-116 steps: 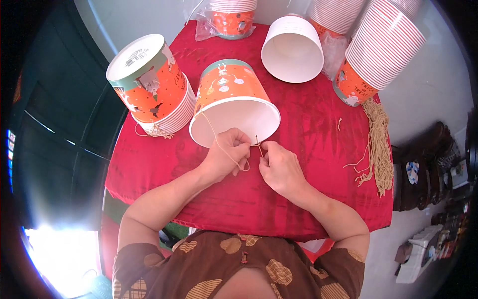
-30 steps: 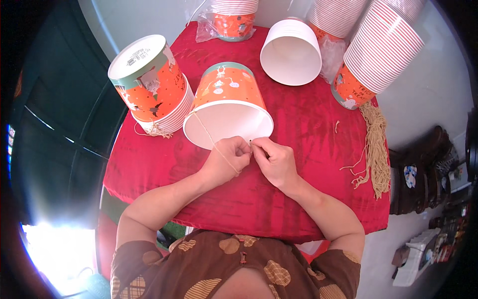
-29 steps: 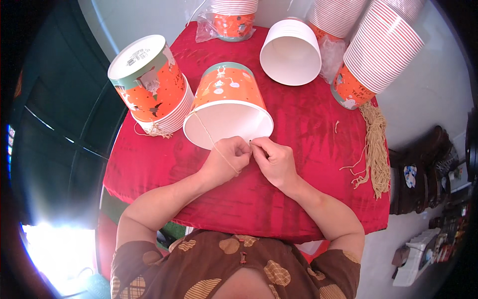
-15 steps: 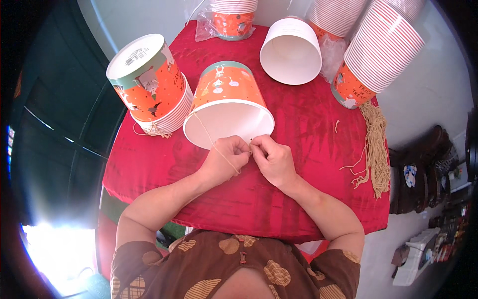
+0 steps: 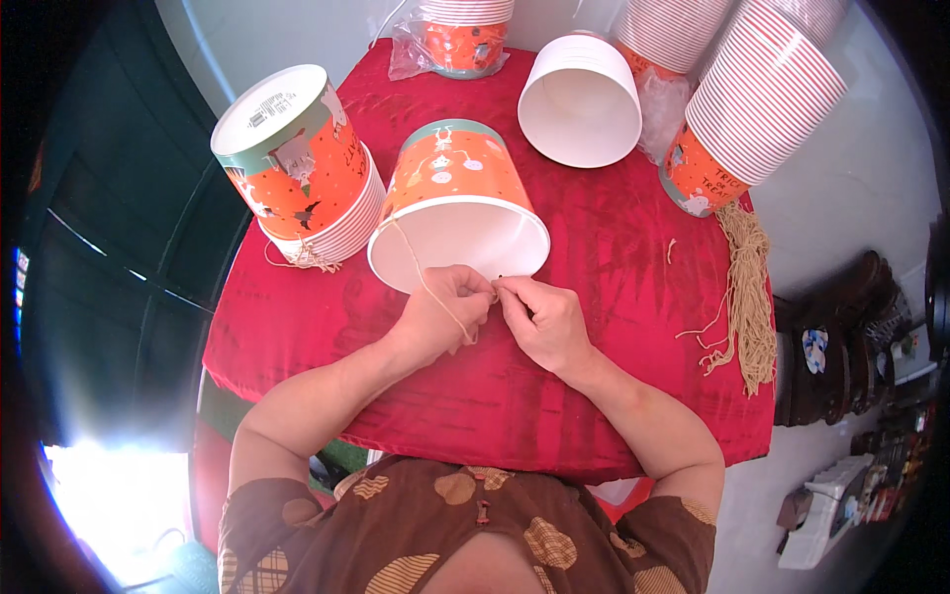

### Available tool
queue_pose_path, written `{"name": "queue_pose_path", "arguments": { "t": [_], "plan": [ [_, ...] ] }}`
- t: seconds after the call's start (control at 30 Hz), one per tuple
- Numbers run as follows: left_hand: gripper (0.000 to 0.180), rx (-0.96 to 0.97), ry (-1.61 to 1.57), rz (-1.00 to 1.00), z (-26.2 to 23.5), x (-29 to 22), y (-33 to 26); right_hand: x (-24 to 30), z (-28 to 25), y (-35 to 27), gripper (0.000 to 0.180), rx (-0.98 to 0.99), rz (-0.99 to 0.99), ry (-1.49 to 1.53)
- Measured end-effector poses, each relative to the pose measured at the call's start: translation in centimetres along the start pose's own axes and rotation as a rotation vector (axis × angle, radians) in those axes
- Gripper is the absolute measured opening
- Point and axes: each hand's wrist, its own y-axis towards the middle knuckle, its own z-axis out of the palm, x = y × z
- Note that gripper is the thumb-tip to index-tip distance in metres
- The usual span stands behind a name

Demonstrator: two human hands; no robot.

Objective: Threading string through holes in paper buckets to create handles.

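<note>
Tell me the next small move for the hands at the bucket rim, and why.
Probably pull the string snug with the left hand: both hands pinch at the near rim of the tipped paper bucket, the right hand touching it, and the string lies slack across the opening.

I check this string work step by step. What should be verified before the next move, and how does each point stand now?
1. Paper bucket lies on its side, open end toward the person: ok.
2. Left hand at the rim, string across it: ok.
3. Right hand pinching at the rim: ok.
4. String end through a hole: cannot tell.
5. Spare strings on the red table: ok.
</note>
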Motion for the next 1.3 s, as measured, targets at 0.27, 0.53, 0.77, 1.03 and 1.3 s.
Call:
{"name": "queue_pose_path", "arguments": {
  "t": [0.27,0.53,0.77,1.03,1.3],
  "plan": [
    [0.010,0.006,-0.073,0.006,-0.2,0.2,0.0,-0.1,0.1,-0.1,0.012,0.020,0.021,-0.018],
    [0.009,0.011,-0.071,0.033,-0.1,0.3,0.0,-0.3,0.1,-0.2,0.009,0.023,0.003,-0.048],
    [0.006,-0.006,-0.008,0.083,0.1,0.5,0.1,-0.7,0.1,-0.3,0.006,0.034,-0.012,-0.056],
    [0.007,-0.038,0.136,0.172,0.0,1.1,0.3,-0.5,0.0,-0.4,0.008,0.076,0.025,-0.083],
    [0.008,-0.068,0.206,0.214,0.1,1.6,0.6,-0.9,0.1,-0.3,0.006,0.083,0.062,-0.056]
  ]
}}
